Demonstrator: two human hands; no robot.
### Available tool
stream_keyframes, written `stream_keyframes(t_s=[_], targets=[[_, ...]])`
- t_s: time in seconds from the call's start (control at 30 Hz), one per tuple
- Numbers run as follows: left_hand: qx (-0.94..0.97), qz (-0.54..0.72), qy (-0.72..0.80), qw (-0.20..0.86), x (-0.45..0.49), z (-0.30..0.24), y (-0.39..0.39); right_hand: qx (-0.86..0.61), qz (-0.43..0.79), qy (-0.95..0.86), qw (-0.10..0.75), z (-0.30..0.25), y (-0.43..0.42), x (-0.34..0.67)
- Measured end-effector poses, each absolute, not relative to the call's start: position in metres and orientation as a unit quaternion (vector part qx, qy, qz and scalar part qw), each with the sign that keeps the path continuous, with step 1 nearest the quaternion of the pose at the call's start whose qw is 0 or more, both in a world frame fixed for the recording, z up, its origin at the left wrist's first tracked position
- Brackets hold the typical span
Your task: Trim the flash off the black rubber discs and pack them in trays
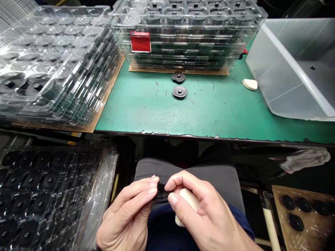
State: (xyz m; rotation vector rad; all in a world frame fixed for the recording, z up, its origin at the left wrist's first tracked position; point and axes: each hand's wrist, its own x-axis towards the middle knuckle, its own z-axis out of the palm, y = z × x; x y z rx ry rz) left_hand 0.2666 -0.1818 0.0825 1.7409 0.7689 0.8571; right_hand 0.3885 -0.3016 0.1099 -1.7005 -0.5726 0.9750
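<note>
Above my lap, my left hand [128, 214] has its fingers closed on a small black plastic part [162, 191], mostly hidden behind the fingertips. My right hand [209, 205] curls around a cream-coloured block [190, 199] held against the palm. The thumb and index finger of that hand meet at the black part's right edge; whether they grip it I cannot tell. On the green table ahead lie two round black discs, a farther one [178, 77] and a nearer one [179, 92], each with a small raised centre.
Stacked clear trays stand at the left [75, 73] and back [183, 42] of the green table [157, 113]. A translucent bin [277, 76] is at right, beside another cream block [250, 84]. Lower left are trays of black discs [31, 179]; lower right, a hammer-like handle [270, 223] and brown board [314, 226].
</note>
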Motion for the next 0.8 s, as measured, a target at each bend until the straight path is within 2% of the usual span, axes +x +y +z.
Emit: stream_keyframes(t_s=[0.3,0.43,0.63,0.8], targets=[[0.693,0.438,0.329,0.468,0.27,0.07,-0.193,-0.715,0.397,-0.225,0.529,0.109,-0.297,0.387],[0.694,0.424,0.338,0.474,0.27,0.069,-0.194,-0.716,0.396,-0.225,0.529,0.108,-0.297,0.387],[0.73,0.433,0.277,0.45,0.265,0.062,-0.186,-0.717,0.387,-0.225,0.535,0.106,-0.297,0.385],[0.793,0.408,0.151,0.426,0.266,0.067,-0.173,-0.732,0.413,-0.206,0.501,0.112,-0.297,0.389]])
